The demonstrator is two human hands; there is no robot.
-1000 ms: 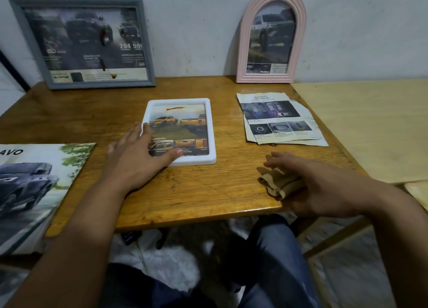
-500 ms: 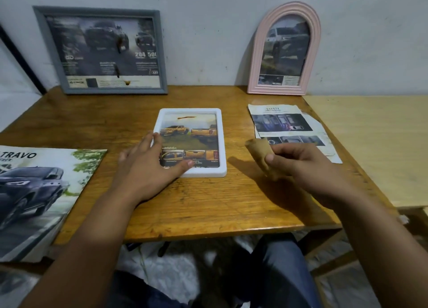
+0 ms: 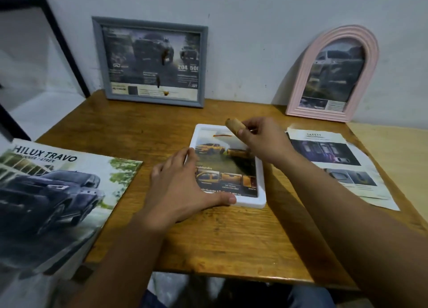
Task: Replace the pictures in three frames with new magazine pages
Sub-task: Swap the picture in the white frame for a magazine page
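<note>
Wiping white frame: right hand pinches folded cloth at 12 o'clock, left hand flat at 9; all three frames look filled

- A white frame lies flat on the wooden table.
- The left hand rests on its left edge, fingers spread.
- The right hand pinches a folded tan cloth above the frame's top.
- A grey frame and a pink arched frame lean against the wall.
- A magazine lies left, loose pages right.
</note>
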